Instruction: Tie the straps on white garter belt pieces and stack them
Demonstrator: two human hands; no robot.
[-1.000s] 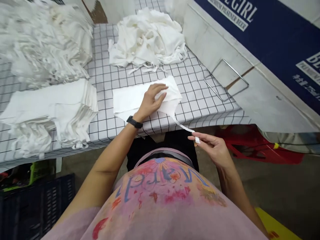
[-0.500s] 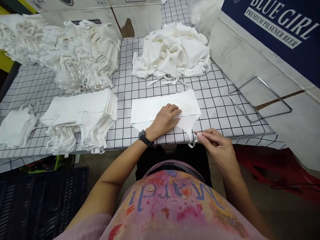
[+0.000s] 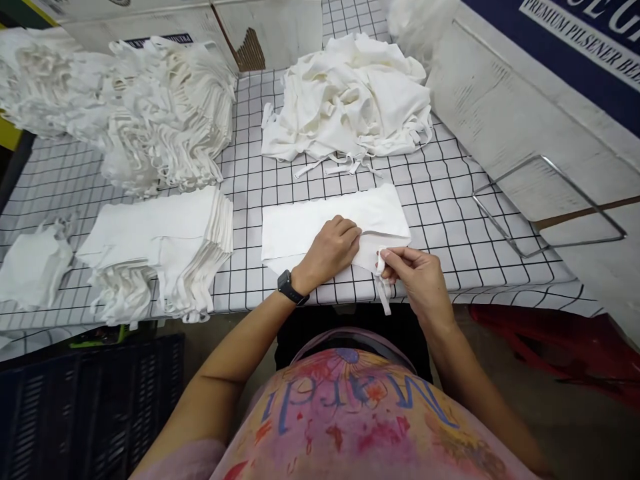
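Observation:
A folded white camisole lies flat on the checked cloth in front of me. On its lower middle rests my left hand, with a black watch on the wrist; its fingers are curled together on the fabric near the fold, their tips hidden. My right hand pinches one thin shoulder strap between thumb and fingers at the garment's lower right. The strap's loop hangs down over the table's front edge. Left of the camisole stands a neat stack of folded white camisoles, straps toward me.
A loose heap of white garments lies behind. Tall piles fill the back left, and a small stack sits at far left. Cardboard boxes and a bent metal wire frame flank the right side.
My right hand has moved left and slightly up with the strap, over the garment's lower right. My left hand's fingers have drawn in. The view has shifted slightly.

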